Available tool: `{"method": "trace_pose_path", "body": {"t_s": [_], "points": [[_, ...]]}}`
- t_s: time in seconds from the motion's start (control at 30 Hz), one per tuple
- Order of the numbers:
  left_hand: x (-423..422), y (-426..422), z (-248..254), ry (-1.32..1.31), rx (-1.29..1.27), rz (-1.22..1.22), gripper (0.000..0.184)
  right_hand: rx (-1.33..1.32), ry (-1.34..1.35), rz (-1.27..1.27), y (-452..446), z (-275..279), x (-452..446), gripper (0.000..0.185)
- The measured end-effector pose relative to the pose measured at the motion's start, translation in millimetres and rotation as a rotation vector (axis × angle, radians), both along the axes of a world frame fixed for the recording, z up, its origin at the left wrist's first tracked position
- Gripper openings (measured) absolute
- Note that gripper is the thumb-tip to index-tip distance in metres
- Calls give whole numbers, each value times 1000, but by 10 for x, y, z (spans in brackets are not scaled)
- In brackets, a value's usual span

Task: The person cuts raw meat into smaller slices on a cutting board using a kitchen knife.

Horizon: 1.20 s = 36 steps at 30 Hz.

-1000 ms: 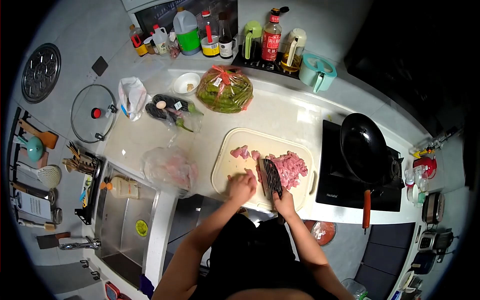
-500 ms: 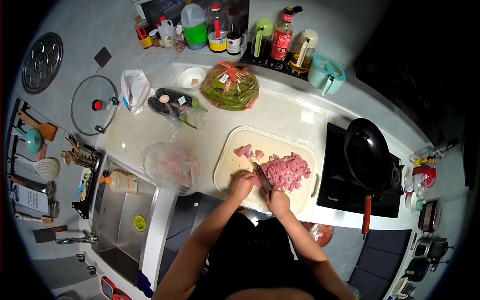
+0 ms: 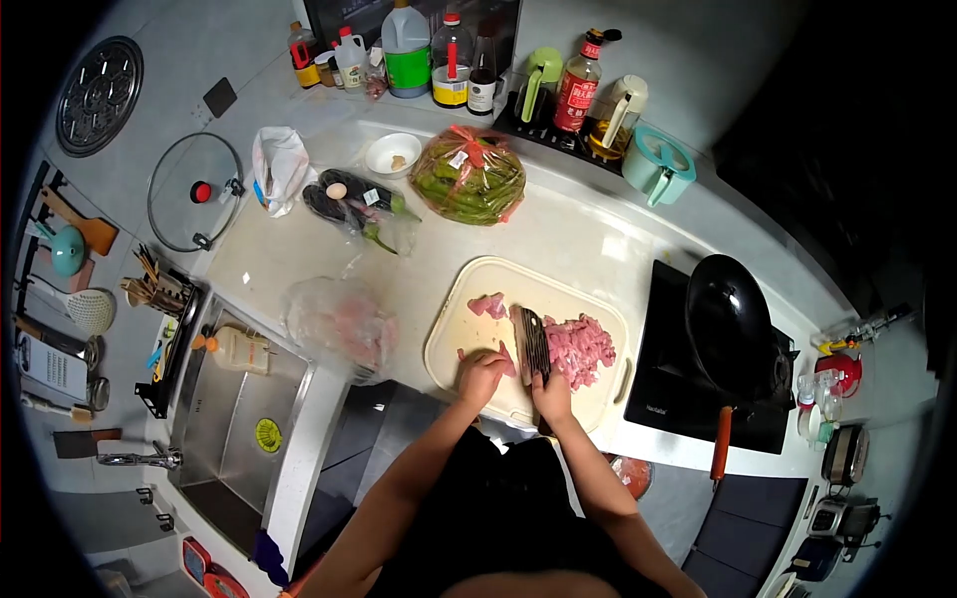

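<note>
A cream cutting board [image 3: 454,314] lies on the counter in front of me. My right hand [image 3: 551,397] is wrapped around the handle of a dark cleaver [image 3: 533,344], whose broad blade face shows as it tilts over the board. To the blade's right is a pile of cut pink raw meat [image 3: 581,351]. My left hand [image 3: 482,379] is closed at the board's near left, its fingertips on a piece of meat [image 3: 507,359] beside the blade. Farther up the board sits another small lump of meat [image 3: 487,305].
A black wok [image 3: 730,324] stands on the cooktop [image 3: 658,384] at right. Left of the board lies a plastic bag with pink contents [image 3: 344,324], near the sink [image 3: 239,419]. Bagged eggplants [image 3: 349,199], a bag of green peppers [image 3: 467,179] and a white bowl [image 3: 393,154] are behind.
The cleaver has turned so its flat face shows, and now stands against the left side of the meat pile. Less meat spreads left of the pile. The camera view has shifted slightly.
</note>
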<state>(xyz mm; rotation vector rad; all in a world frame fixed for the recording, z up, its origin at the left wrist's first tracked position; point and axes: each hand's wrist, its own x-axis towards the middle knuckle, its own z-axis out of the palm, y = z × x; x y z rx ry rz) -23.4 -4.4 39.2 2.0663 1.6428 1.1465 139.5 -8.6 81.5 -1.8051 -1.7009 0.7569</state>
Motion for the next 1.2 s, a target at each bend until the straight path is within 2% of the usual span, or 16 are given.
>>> {"method": "trace_pose_path", "body": {"t_s": [0.1, 0.2, 0.43, 0.57, 0.63, 0.73, 0.77, 0.87, 0.97, 1.07, 1.2], "points": [[-26, -56, -25, -68, -60, 54, 7, -39, -98, 73, -115, 176, 45, 25], [-5, 8, -148, -212, -103, 9, 7, -64, -284, 233, -153, 298, 78, 27], [9, 26, -120, 10, -124, -7, 1, -110, -439, 337, -91, 332, -7, 24], [11, 50, -58, 40, -162, 3, 1, -59, -368, 244, 113, 160, -241, 26], [39, -13, -38, 73, -165, 60, 3, -92, -334, 141, 96, 274, -357, 28], [33, -24, -2, -48, -151, 35, 7, -15, -64, 13, 143, -96, -103, 31], [37, -35, 13, -106, -114, 48, 7, -168, 109, 9, 165, -383, 51, 32], [0, -65, -61, -224, -24, 87, 7, 40, -58, 115, -11, 66, 83, 29], [-7, -57, -175, -200, -9, 87, 6, 2, -297, 272, -102, 350, 78, 25], [-32, -29, -171, -140, -14, 42, 4, -31, -402, 364, -117, 381, 52, 25], [-29, -14, -180, -58, -89, 64, 3, -46, -417, 342, -67, 151, -47, 25]]}}
